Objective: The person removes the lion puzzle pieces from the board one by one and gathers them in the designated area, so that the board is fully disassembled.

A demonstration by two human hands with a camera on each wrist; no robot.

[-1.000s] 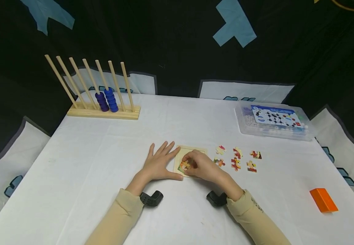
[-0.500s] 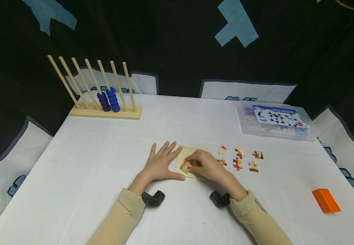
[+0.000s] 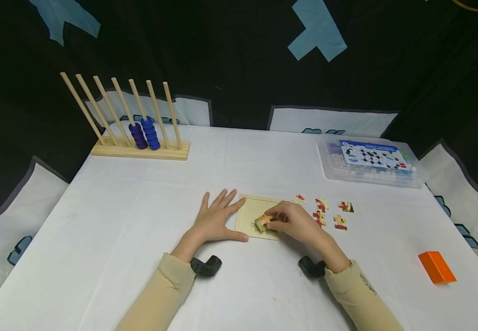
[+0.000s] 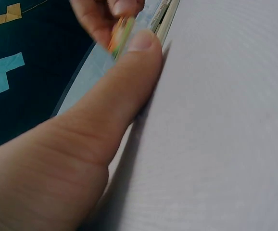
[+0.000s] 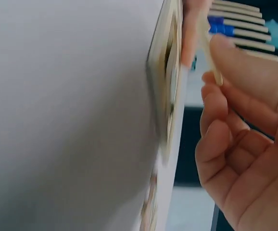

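Note:
My left hand (image 3: 214, 224) lies with spread, straight fingers on the white tabletop, its index fingertip and thumb at the left edge of a pale wooden puzzle tray (image 3: 244, 215). Between thumb and fingers, my right hand (image 3: 298, 223) pinches a colourful jigsaw piece (image 3: 262, 222) over the tray's lower middle. The right wrist view shows this jigsaw piece (image 5: 210, 55) edge-on, tilted and raised above the tray (image 5: 156, 72). The left thumb (image 4: 124, 72) stretches along the tray's near side in the left wrist view. My right hand hides part of the tray's right side.
Several loose jigsaw pieces (image 3: 340, 222) lie right of the tray. A wooden peg abacus (image 3: 139, 154) with purple and blue beads stands back left. A clear plastic case (image 3: 371, 161) lies back right, and an orange block (image 3: 437, 267) sits near the right edge.
My right hand has moved right with the jigsaw piece, away from the tray's lower-left corner, now covering a loose piece nearby. The left hand stays in place.

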